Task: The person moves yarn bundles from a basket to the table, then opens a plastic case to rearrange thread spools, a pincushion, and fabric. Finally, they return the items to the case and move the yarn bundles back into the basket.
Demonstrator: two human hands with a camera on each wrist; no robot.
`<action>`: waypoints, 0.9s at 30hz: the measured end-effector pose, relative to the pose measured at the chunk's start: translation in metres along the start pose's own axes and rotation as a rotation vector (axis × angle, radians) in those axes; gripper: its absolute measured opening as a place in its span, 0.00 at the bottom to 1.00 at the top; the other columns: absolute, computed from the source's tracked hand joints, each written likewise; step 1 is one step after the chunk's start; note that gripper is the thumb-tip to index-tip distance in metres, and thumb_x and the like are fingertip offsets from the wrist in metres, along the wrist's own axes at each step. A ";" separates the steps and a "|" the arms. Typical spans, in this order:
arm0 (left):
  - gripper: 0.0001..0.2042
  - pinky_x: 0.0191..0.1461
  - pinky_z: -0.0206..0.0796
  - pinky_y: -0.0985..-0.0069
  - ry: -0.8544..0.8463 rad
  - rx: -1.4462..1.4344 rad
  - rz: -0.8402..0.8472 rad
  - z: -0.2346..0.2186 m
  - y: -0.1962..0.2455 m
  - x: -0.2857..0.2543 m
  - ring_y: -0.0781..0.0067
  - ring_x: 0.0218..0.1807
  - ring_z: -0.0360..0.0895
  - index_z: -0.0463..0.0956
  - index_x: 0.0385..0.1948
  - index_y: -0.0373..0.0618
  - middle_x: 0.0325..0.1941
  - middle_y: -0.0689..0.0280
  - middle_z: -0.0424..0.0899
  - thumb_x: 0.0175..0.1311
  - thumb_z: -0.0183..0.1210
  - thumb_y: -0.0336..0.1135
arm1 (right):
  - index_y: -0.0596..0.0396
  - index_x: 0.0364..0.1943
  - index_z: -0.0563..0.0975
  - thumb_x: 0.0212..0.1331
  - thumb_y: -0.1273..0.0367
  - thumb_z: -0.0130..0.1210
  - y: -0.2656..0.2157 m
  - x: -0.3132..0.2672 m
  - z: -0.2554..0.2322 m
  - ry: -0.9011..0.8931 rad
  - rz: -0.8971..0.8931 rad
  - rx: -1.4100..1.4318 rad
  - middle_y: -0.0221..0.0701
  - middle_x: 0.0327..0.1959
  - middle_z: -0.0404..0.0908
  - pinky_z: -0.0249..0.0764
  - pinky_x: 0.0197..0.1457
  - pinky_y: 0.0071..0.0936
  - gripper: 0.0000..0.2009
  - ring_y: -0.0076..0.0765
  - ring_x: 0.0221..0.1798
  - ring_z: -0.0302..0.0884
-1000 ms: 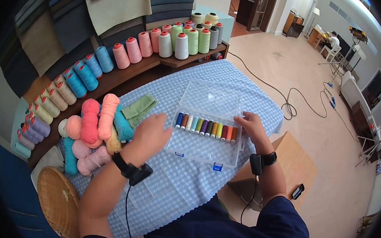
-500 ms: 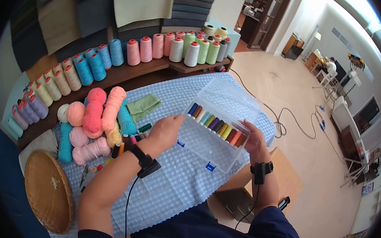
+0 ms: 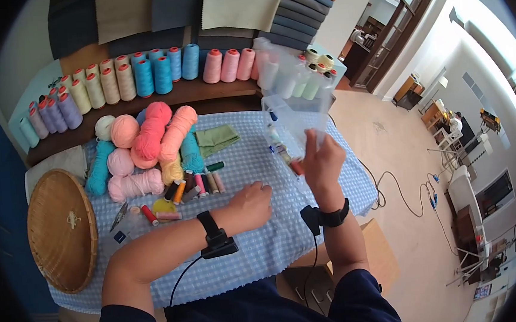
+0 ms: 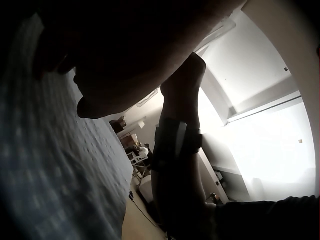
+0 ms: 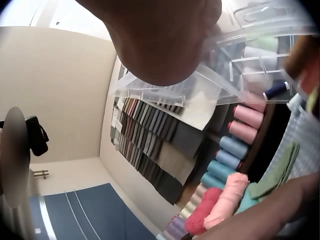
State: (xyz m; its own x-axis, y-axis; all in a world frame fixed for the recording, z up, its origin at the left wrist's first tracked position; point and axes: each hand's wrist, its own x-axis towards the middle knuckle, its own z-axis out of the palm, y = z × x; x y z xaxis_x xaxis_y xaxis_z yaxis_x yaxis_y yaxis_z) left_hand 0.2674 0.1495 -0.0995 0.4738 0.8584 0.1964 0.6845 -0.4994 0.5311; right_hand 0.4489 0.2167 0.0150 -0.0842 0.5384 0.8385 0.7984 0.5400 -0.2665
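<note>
Right hand (image 3: 325, 159) up front, fingers bent round the edge of the clear box (image 3: 297, 115), gripping it well above the cloth (image 3: 258, 251)! Left hand (image 3: 252, 206) is low over the bench (image 3: 186, 285), just nearer the body than the box, fingers loosely curled with nothing visible in them. The box is over the bench's right half, tipped steeply; its long axis seems to run from far left to near right, though blur hides the exact line. A dark blue spool (image 5: 276, 90) shows by it, and a red spool (image 3: 296, 167) beneath the hand (the rest are too smeared to count).

Outward now: blue-and-white checks cover the bench, with one green cloth (image 3: 217, 138), one pair of scissors (image 3: 119, 217) and one wicker basket (image 3: 62, 231) on the left. Loose spools lie beside the yarn (image 3: 154, 135): one green, one orange, others in brown, tan, pink and red. On the dark shelf (image 3: 176, 101) behind, six blue cones (image 3: 162, 75), and three pink cones (image 3: 229, 66) clear of the box. Beyond, fabric samples (image 3: 229, 7) hang, a cable (image 3: 404, 195) loops over the pale floor (image 3: 381, 128), and someone sits in a white chair (image 3: 447, 134).
</note>
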 end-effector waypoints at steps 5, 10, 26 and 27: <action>0.16 0.60 0.77 0.50 -0.091 0.094 -0.038 -0.030 0.018 -0.020 0.40 0.54 0.84 0.79 0.49 0.29 0.49 0.43 0.85 0.67 0.63 0.34 | 0.60 0.37 0.84 0.75 0.67 0.62 -0.015 0.005 0.018 0.040 -0.082 0.080 0.48 0.28 0.84 0.75 0.33 0.47 0.11 0.62 0.30 0.83; 0.20 0.54 0.78 0.50 -0.070 0.118 -0.119 -0.016 0.009 -0.022 0.43 0.52 0.85 0.78 0.51 0.32 0.49 0.45 0.85 0.67 0.66 0.39 | 0.60 0.42 0.85 0.72 0.69 0.63 -0.011 0.001 0.005 -0.021 -0.090 0.032 0.48 0.33 0.87 0.79 0.37 0.46 0.07 0.61 0.34 0.86; 0.08 0.44 0.84 0.57 -0.079 0.347 -0.090 -0.002 0.011 0.007 0.50 0.44 0.91 0.82 0.42 0.38 0.41 0.52 0.89 0.63 0.62 0.26 | 0.67 0.45 0.87 0.82 0.66 0.56 0.070 -0.019 -0.045 0.148 0.306 0.178 0.38 0.40 0.93 0.82 0.53 0.28 0.15 0.30 0.45 0.89; 0.08 0.44 0.84 0.58 -0.038 0.356 -0.073 -0.002 0.000 0.009 0.50 0.44 0.91 0.82 0.42 0.38 0.41 0.52 0.90 0.63 0.62 0.26 | 0.66 0.43 0.87 0.81 0.65 0.57 0.091 -0.026 -0.039 0.263 0.350 0.277 0.38 0.36 0.92 0.82 0.50 0.31 0.15 0.32 0.41 0.89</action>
State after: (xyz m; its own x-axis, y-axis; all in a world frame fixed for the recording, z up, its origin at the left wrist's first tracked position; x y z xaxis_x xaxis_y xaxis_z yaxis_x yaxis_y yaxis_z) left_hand 0.2702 0.1570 -0.0957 0.4323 0.8916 0.1345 0.8641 -0.4523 0.2210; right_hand 0.5471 0.2261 -0.0124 0.3408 0.5559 0.7581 0.5614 0.5265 -0.6385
